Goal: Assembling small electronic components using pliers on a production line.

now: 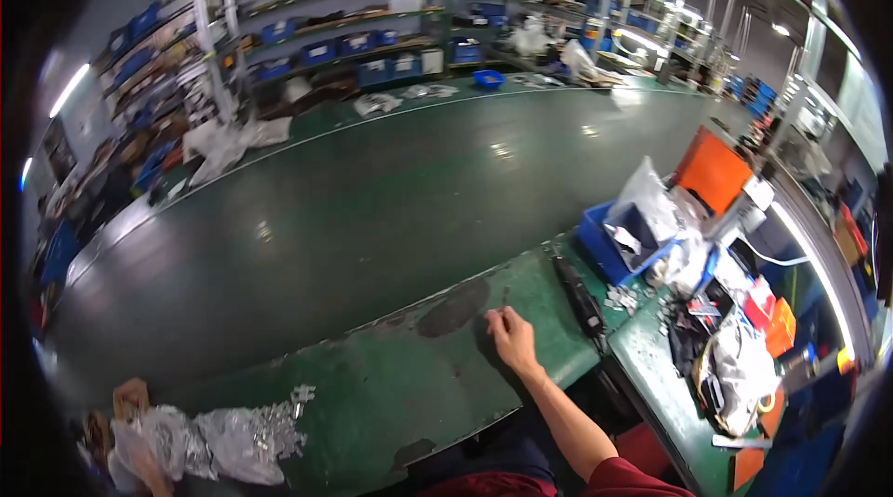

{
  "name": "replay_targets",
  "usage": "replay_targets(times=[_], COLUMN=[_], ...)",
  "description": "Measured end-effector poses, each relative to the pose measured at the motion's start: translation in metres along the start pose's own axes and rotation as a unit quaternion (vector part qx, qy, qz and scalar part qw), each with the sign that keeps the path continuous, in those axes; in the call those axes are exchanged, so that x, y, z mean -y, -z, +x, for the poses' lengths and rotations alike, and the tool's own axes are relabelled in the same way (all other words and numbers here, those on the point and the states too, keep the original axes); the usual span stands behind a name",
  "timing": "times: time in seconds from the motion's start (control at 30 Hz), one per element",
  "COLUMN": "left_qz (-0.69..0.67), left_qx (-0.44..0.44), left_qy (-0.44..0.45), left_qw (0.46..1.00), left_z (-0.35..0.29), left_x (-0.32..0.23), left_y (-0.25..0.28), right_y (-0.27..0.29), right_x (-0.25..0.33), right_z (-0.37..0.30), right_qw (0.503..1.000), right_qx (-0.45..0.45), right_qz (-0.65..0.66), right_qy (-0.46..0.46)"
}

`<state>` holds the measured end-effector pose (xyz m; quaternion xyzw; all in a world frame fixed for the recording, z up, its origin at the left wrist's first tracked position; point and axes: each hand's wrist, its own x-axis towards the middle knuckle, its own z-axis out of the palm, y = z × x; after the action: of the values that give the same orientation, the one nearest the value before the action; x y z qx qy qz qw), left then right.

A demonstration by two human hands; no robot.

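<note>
My right hand (513, 341) is over the green worktop, its fingers closed in a pinch. A small, thin, brownish piece (505, 294) sticks up from the fingertips; its kind is too small to make out. Just right of this hand lies a long black power screwdriver (579, 297). At the lower left, my left hand (147, 467) is at a clear plastic bag (167, 432), blurred and partly covered by it, so its fingers cannot be read. Beside it, small silvery metal parts (274, 432) spill from another clear bag (237, 441) onto the worktop.
A blue bin (605, 241) with plastic wrap stands right of the screwdriver. Loose metal bits (621, 298) lie near it. A side table (642, 357) carries bags and orange boxes. Beyond the worktop runs a wide dark green surface (372, 190), with loaded shelves (344, 18) behind.
</note>
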<state>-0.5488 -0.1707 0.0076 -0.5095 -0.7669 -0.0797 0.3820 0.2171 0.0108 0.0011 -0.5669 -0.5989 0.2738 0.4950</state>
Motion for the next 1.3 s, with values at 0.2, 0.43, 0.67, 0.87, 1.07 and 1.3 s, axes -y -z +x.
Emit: replay_targets(times=[0.2, 0.43, 0.67, 0.87, 1.07, 1.3], left_qz=[0.06, 0.081, 0.102, 0.117, 0.129, 0.146], left_qx=[0.031, 0.039, 0.047, 0.071, 0.086, 0.095], left_qy=[0.057, 0.087, 0.109, 0.121, 0.136, 0.159], left_qw=[0.996, 0.992, 0.988, 0.983, 0.978, 0.972], left_z=[-0.08, -0.101, -0.113, -0.138, -0.15, -0.157], left_x=[0.069, 0.086, 0.104, 0.12, 0.133, 0.147], left_y=[0.047, 0.064, 0.081, 0.093, 0.097, 0.108], right_y=[0.004, 0.005, 0.005, 0.003, 0.003, 0.006], right_x=[0.008, 0.018, 0.01, 0.009, 0.008, 0.007], right_z=[0.002, 0.001, -0.001, 0.001, 0.001, 0.002], right_qw=[1.0, 0.999, 1.0, 1.0, 1.0, 0.999], right_qx=[0.01, 0.011, 0.001, -0.001, 0.003, 0.004], right_qz=[-0.02, -0.032, -0.009, -0.002, -0.014, -0.032], right_qy=[0.005, -0.016, -0.009, -0.009, -0.009, -0.01])
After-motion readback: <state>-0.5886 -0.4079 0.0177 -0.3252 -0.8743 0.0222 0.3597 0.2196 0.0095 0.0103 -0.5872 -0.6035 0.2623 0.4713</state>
